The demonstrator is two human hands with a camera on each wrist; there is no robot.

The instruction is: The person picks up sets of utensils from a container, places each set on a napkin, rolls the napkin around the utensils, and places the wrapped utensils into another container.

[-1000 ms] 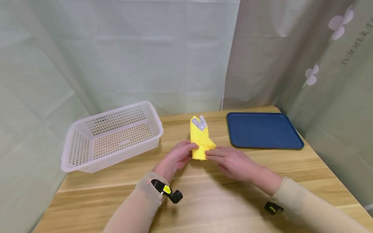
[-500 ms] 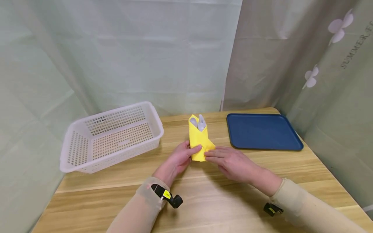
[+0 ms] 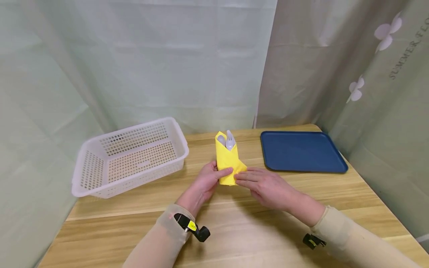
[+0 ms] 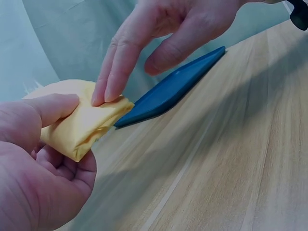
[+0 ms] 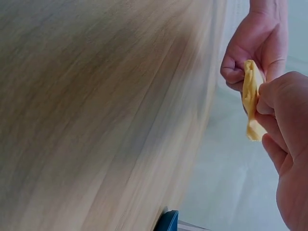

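Note:
A yellow napkin [image 3: 227, 160] is folded into a pocket round a pale plastic fork [image 3: 230, 140] and a spoon [image 3: 221, 140], whose heads stick out at the top. My left hand [image 3: 207, 180] grips the lower left of the bundle, thumb across its front and fingers curled behind it. From the other side my right hand [image 3: 268, 186] presses straight fingertips on the napkin's lower right, by a loose corner that juts out. In the left wrist view two right fingers [image 4: 118, 72] lie on the folded end, the right thumb apart from it. The bundle is held up over the table.
A white perforated plastic basket [image 3: 167, 163] stands at the left of the wooden table [image 3: 241, 230]. A blue tray [image 3: 303, 150] lies at the back right. Grey-green curtains [image 3: 161, 67] hang close behind the table and along both sides.
The bundle has shifted slightly left, and its top leans a little more to the left. My left thumb reaches slightly further across it. The right hand stays pressed on the napkin.

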